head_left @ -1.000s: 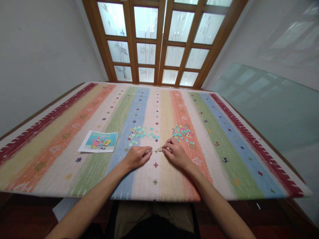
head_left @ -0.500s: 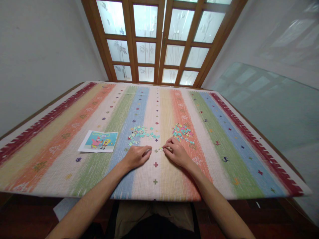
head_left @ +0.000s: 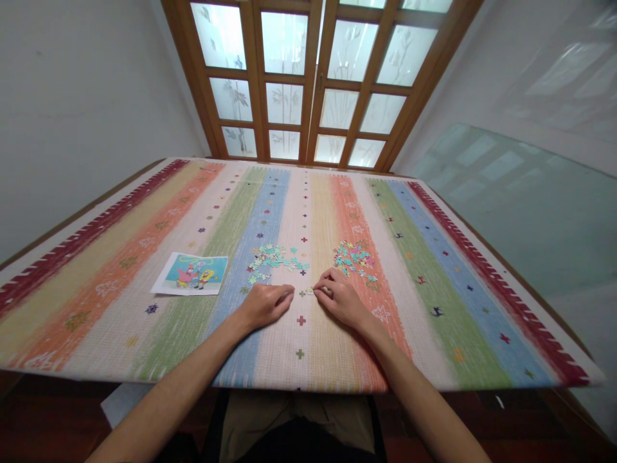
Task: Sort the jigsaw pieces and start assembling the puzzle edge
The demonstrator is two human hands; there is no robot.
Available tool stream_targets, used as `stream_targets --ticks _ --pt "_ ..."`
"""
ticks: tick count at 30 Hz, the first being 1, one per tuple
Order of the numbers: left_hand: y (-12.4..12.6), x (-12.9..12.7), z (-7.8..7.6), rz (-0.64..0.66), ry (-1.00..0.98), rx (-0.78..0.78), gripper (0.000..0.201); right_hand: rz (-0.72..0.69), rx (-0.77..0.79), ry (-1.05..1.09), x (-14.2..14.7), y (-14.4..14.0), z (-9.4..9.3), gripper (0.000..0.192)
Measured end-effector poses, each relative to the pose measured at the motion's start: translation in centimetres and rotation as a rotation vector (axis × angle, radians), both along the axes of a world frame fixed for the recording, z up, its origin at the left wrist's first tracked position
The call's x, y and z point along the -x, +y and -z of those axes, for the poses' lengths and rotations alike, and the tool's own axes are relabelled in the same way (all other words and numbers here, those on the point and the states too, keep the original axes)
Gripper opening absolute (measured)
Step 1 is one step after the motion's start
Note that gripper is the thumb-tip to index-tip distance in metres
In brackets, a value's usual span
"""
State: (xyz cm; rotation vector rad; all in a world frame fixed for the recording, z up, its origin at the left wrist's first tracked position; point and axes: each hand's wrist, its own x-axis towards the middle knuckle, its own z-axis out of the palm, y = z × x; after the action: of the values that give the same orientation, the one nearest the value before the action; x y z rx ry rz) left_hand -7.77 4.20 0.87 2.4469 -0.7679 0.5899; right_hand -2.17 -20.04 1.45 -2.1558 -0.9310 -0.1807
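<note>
My left hand [head_left: 264, 303] rests on the striped tablecloth [head_left: 434, 270], fingers curled, with nothing visible in it. My right hand [head_left: 340, 299] lies just to the right, its fingertips pinching a small puzzle piece [head_left: 310, 290] against the cloth. Two heaps of loose puzzle pieces lie just beyond the hands: one pile [head_left: 272, 258] on the blue stripe and one pile [head_left: 354, 256] on the orange stripe. A printed cartoon picture [head_left: 191, 272] lies flat to the left.
The table fills the view, with its near edge [head_left: 299, 386] just before my lap. A wooden glazed door [head_left: 308, 77] stands behind the far edge. White walls close in left and right.
Both hands stay almost where they were. The right fingertips shift slightly at the small piece between the hands.
</note>
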Motion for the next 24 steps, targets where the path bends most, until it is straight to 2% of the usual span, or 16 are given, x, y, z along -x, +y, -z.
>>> stream_targets --ticks 24 --pt "0.19 -0.11 0.41 0.028 0.019 -0.062 0.021 0.001 0.051 -0.046 0.64 0.17 -0.46 0.014"
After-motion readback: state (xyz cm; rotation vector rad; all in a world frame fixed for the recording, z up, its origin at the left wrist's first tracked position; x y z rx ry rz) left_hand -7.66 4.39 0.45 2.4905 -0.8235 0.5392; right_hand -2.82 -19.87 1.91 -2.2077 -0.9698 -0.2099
